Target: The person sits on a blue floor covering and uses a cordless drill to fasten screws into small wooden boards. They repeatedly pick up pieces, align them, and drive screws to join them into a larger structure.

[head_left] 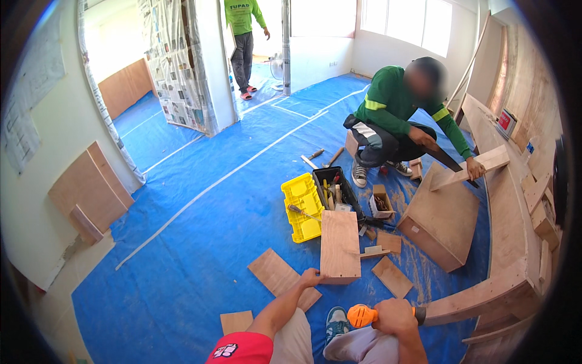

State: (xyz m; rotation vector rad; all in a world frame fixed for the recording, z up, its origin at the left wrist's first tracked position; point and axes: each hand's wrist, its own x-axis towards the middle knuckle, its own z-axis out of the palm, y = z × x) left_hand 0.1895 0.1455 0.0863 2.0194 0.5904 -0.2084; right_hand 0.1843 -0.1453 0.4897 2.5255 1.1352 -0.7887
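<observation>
My left hand (pixel 310 278) grips the lower left corner of a pale wooden box (pixel 340 246) standing on the blue floor sheet. In my right hand (pixel 395 316), held above my knee, is an orange and black power drill (pixel 362 315); its dark nose points right and its grip is hidden by my fingers. A plywood panel (pixel 273 271) lies flat beside my left hand. Past the box sit an opened black toolbox (pixel 348 189) with hand tools and its yellow lid (pixel 301 197), on which a screwdriver (pixel 303 212) rests.
A co-worker in green (pixel 388 97) squats at the right, holding a handsaw (pixel 448 159) against a board (pixel 470 169) on a large wooden box (pixel 439 224). Another person (pixel 242 42) stands in the far doorway. Plywood sheets (pixel 91 191) lean on the left wall. A long wooden frame (pixel 503 242) runs along the right.
</observation>
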